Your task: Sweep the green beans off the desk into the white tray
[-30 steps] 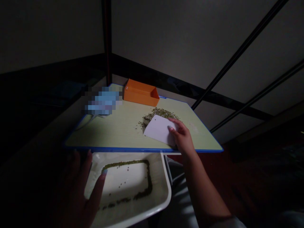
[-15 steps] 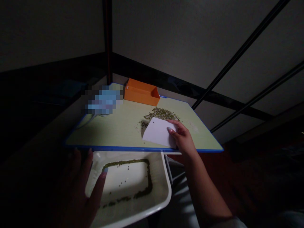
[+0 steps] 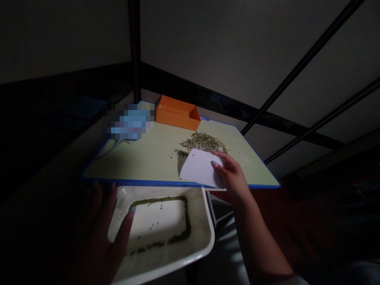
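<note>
1. The right hand (image 3: 233, 178) pinches a white card (image 3: 199, 167) standing on the bench (image 3: 148, 152), just in front of a pile of green seeds (image 3: 202, 141).
2. The left hand (image 3: 102, 229) grips the left rim of a white tray (image 3: 204, 237) below the bench edge.
3. An orange box (image 3: 176, 112) sits at the back.

An orange box (image 3: 177, 113) sits at the table's (image 3: 142, 154) far edge.

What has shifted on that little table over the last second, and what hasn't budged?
The right hand has dragged the white card toward the table's near blue edge, away from the green seeds; its corner now reaches that edge. Most seeds stayed behind. The left hand still holds the white tray just below the edge. The orange box has not moved.
</note>
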The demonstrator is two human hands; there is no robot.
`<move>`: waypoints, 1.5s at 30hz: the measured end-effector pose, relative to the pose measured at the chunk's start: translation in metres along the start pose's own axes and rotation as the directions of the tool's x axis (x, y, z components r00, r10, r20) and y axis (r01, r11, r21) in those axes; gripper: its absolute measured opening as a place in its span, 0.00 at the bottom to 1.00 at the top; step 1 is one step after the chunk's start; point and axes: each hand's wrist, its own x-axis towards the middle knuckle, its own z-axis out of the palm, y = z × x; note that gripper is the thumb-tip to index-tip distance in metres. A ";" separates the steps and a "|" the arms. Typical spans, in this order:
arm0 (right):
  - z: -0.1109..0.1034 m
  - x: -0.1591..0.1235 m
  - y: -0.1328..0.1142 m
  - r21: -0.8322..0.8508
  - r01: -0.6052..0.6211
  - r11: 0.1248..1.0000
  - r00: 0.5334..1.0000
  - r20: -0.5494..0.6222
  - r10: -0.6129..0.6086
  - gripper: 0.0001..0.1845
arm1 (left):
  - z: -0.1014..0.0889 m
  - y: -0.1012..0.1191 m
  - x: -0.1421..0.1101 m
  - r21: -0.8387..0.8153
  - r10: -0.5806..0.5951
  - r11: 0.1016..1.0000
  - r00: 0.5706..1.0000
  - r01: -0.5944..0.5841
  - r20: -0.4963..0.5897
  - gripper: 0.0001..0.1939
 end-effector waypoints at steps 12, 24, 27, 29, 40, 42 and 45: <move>0.001 -0.006 -0.003 0.016 -0.023 1.000 1.000 0.015 0.023 0.16 | -0.003 0.003 0.002 -0.004 0.019 1.000 1.000 -0.019 0.001 0.34; -0.004 -0.024 -0.018 -0.099 0.072 0.993 0.990 -0.118 -0.083 0.25 | -0.003 0.005 0.000 0.022 -0.022 1.000 0.999 0.021 0.026 0.34; -0.005 -0.027 -0.019 -0.168 0.083 0.982 0.967 -0.225 -0.121 0.23 | -0.006 0.007 -0.001 0.018 -0.043 0.999 0.999 0.042 0.030 0.33; -0.003 -0.026 -0.018 -0.186 0.092 0.978 0.946 -0.289 -0.144 0.21 | -0.006 0.008 -0.001 0.024 -0.051 0.998 0.998 0.050 0.042 0.33; 0.024 -0.010 -0.014 -0.300 0.181 0.937 0.919 -0.287 -0.270 0.15 | -0.007 0.007 0.000 0.032 -0.039 0.999 0.999 0.038 0.028 0.32; 0.028 -0.006 -0.012 -0.302 0.181 0.936 0.922 -0.278 -0.268 0.15 | -0.006 0.006 0.001 0.030 -0.047 0.998 0.999 0.046 0.027 0.32; 0.031 -0.002 -0.011 -0.295 0.205 0.933 0.920 -0.267 -0.286 0.15 | -0.004 0.005 0.000 0.020 -0.031 0.999 0.999 0.030 0.041 0.33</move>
